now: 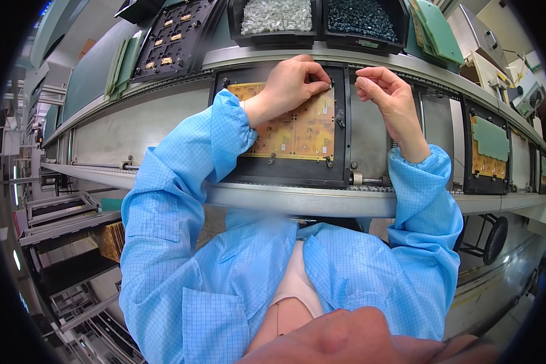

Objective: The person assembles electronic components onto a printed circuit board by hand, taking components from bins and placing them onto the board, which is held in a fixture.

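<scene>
An amber circuit board panel (294,136) lies in a black carrier frame (297,174) on the conveyor in front of me. My left hand (294,88) reaches over the board, thumb and fingers pinched together at its far right corner, near a small black clip. Whatever the pinch holds, if anything, is hidden. To the right of the frame, my right hand (394,106) is raised above the conveyor with its fingers curled and the thumb close to the fingertips. Anything between them is too small to make out. The left hand and wrist cover the board's far left part.
Behind the conveyor stand two black bins, one of white pieces (276,17), one of dark blue pieces (365,21). A black tray (170,39) leans at far left, and green sheets (440,36) at far right. Another carrier (470,145) sits rightward; a metal rail (297,199) runs nearest me.
</scene>
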A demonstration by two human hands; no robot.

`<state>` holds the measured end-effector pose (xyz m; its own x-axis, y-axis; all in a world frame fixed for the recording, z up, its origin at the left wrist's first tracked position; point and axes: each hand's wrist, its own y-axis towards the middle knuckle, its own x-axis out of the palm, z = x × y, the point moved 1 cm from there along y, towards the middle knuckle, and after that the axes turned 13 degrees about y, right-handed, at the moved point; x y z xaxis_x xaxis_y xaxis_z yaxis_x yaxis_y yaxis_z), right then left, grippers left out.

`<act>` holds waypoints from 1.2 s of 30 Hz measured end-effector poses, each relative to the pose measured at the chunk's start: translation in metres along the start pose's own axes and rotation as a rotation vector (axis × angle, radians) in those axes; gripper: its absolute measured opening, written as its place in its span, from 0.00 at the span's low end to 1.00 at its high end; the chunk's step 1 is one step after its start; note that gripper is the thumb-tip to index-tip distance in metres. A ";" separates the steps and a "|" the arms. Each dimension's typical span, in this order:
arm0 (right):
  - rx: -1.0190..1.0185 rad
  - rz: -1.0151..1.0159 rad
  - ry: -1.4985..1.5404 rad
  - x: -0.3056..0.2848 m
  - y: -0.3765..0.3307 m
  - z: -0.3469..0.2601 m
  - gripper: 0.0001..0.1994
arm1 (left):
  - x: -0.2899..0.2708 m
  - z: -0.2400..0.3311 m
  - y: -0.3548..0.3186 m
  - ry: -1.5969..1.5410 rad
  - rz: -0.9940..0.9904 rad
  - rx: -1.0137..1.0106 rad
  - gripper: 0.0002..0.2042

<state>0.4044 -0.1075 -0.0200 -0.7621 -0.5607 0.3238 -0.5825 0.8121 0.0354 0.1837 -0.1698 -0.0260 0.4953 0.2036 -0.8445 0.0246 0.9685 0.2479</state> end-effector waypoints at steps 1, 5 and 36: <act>0.001 -0.001 -0.017 0.000 -0.001 0.000 0.12 | -0.002 0.002 -0.001 0.000 0.002 0.000 0.06; 0.009 -0.008 -0.019 0.002 -0.002 0.000 0.12 | -0.002 0.007 -0.002 0.140 0.032 0.103 0.07; 0.034 -0.011 -0.098 -0.002 -0.006 -0.002 0.11 | 0.001 0.022 0.011 0.441 0.021 0.301 0.05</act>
<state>0.4102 -0.1114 -0.0186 -0.7789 -0.5837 0.2294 -0.5986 0.8011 0.0058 0.2034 -0.1622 -0.0139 0.0875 0.3261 -0.9413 0.2989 0.8928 0.3371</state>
